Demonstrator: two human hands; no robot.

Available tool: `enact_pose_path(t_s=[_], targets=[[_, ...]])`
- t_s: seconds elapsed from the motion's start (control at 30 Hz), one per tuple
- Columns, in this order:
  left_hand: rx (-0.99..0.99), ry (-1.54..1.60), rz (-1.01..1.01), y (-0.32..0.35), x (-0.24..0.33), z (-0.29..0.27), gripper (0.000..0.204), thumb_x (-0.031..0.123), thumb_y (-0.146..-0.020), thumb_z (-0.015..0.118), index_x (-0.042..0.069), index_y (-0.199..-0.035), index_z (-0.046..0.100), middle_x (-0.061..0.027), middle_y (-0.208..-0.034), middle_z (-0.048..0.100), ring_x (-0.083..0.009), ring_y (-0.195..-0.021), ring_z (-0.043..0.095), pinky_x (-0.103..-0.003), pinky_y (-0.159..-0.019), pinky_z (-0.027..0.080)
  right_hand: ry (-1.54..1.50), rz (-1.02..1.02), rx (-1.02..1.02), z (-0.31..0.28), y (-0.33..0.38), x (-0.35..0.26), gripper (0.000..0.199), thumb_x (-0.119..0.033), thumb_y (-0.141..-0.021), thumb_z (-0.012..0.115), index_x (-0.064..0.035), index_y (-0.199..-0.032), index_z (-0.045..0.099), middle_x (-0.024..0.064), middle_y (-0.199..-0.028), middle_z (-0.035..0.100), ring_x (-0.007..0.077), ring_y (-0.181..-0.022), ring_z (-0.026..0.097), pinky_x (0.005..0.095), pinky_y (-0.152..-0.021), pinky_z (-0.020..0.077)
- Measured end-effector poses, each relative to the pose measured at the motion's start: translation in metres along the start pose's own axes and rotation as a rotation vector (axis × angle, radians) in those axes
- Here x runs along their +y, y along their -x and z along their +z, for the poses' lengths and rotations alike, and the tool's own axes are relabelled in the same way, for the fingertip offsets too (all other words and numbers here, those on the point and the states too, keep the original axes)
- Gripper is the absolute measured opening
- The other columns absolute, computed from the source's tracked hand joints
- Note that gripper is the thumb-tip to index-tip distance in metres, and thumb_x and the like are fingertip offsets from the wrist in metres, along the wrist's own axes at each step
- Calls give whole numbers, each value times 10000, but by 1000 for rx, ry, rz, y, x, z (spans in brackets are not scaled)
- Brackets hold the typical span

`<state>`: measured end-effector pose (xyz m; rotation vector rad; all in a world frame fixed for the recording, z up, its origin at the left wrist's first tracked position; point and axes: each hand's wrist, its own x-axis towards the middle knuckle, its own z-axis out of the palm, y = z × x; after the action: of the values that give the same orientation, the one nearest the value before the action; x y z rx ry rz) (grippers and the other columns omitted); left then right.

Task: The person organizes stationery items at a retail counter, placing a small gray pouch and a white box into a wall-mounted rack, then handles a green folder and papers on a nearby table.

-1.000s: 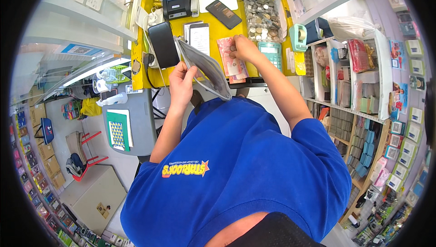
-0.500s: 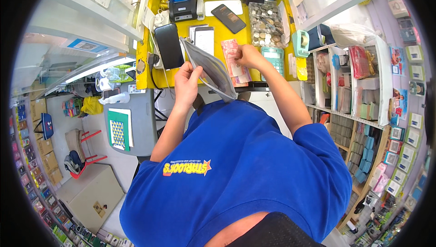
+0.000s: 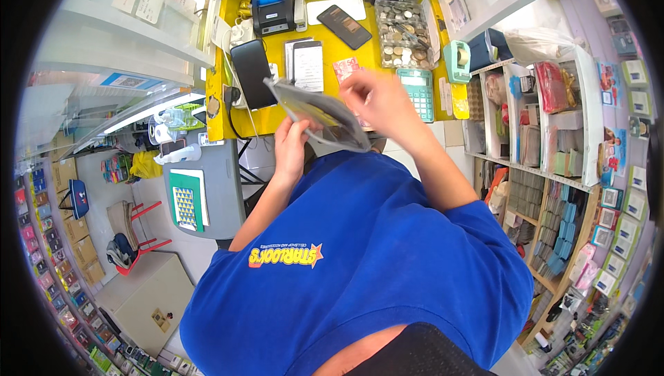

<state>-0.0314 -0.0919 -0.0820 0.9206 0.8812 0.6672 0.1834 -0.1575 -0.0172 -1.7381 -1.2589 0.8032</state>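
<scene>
My left hand (image 3: 290,142) grips the near left edge of a grey pouch (image 3: 339,109), which is tilted and slants down to the right. Its mouth gapes, and something yellowish shows inside. Just right of the pouch, my right hand (image 3: 384,103) is raised over the table edge with curled fingers, slightly blurred. What lies between its fingertips, if anything, is hidden. Beyond that hand, red banknotes (image 3: 345,67) rest on the yellow table (image 3: 373,60), partly covered by the hand. A teal calculator (image 3: 416,89) sits to the right of them.
Behind stand a coin box (image 3: 403,30), a black phone (image 3: 344,26), and a small dark printer (image 3: 272,9). Left of the pouch are a black device (image 3: 252,71) and a phone with a white screen (image 3: 308,66). A tape dispenser (image 3: 457,61) and shelves (image 3: 529,123) flank the right.
My right hand has come off the banknotes and moved toward me, close to the pouch. The pouch has tipped flatter and lower. My left hand has dropped slightly with it.
</scene>
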Motion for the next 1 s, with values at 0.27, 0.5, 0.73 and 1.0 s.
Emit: enact_pose_path(t_s=[0.27,0.5,0.73,1.0], targets=[[-54,102,3,17,-16,-27,163,107,-963,510,-6,-1047,590,-131,-994,619,-292,-1012,606,-467,-1013,465,804,273,-19,47,-38,115,603,-513,-872,728,44,-1098,694,246,-1146,649,422,-1070,641,477,-895,550],[-15,181,-24,13,-13,-20,199,123,-971,524,-31,-1070,603,-171,-1043,661,-334,-1062,641,-483,-1008,476,735,132,112,64,-52,132,494,-324,-792,794,26,-1113,660,230,-1103,652,414,-1045,639,482,-900,547],[-73,198,-63,13,-11,-14,150,116,-988,519,-2,-1028,603,-140,-1001,673,-317,-1068,672,-466,-1019,490,694,278,-80,43,-58,145,490,-316,-699,876,36,-1002,718,263,-1052,708,411,-1021,687,476,-866,563],[-93,161,-87,7,-5,-6,164,142,-1007,525,7,-1023,617,-128,-1028,693,-266,-1068,682,-418,-1036,494,246,343,13,15,-46,125,337,-216,-806,826,-30,-1074,743,207,-990,753,332,-915,739,422,-839,573]])
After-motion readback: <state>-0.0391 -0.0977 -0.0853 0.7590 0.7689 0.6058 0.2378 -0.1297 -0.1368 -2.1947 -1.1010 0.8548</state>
